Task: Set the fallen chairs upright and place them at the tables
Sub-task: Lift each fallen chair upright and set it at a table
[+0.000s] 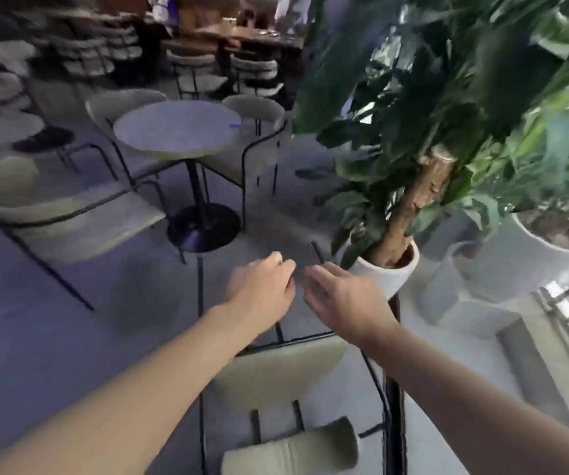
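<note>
A fallen chair (279, 375) with a beige seat, beige backrest and thin black legs lies on the grey floor right below me, its legs pointing away. My left hand (262, 289) hovers above the legs with curled fingers that hold nothing. Beside it, my right hand (341, 296) is spread open and empty, close to one leg tip. A round grey table (176, 128) on a black pedestal stands ahead. An upright beige chair (80, 221) is at its left, and two more stand behind it.
A tall potted plant in a white pot (389, 269) stands just right of the fallen chair, with a larger white pot (529, 258) further right. More chairs and tables fill the background. Bare grey floor lies at lower left.
</note>
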Tool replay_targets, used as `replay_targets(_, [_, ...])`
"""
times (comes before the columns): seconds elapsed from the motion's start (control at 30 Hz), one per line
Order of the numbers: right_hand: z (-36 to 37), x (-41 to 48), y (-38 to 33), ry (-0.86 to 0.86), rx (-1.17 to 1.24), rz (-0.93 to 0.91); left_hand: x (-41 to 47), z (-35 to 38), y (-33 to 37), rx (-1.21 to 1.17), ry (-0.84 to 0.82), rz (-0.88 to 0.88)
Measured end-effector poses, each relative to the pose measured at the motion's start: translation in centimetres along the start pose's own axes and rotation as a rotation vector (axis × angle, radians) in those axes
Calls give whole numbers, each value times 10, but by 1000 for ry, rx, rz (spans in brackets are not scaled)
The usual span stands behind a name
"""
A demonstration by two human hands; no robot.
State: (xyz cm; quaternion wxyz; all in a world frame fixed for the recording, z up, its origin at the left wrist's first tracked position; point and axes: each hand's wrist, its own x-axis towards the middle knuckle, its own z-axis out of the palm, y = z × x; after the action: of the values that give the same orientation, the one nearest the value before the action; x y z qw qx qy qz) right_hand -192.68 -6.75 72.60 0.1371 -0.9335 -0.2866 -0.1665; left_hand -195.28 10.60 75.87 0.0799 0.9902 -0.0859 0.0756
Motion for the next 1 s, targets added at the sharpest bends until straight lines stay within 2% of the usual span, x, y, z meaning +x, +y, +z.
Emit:
replay_targets(0.13, [69,-19,32,34,9,-132,-4,78,4,70,-26,-59])
replay_targets(0.37, [207,-71,73,47,105,-139,-23,226,7,100,-92,-107])
replay_targets(0.57, [364,-178,92,-90,193,-70,-86,403,-8,68,-142,-108])
replay_targets(0.8, [561,-310,118,-259,192,15,-174,634,-40,97,-320,-271])
replay_targets(1.0, [671,-379,147,-379,154,65,-215,763,-55,68,-393,-317])
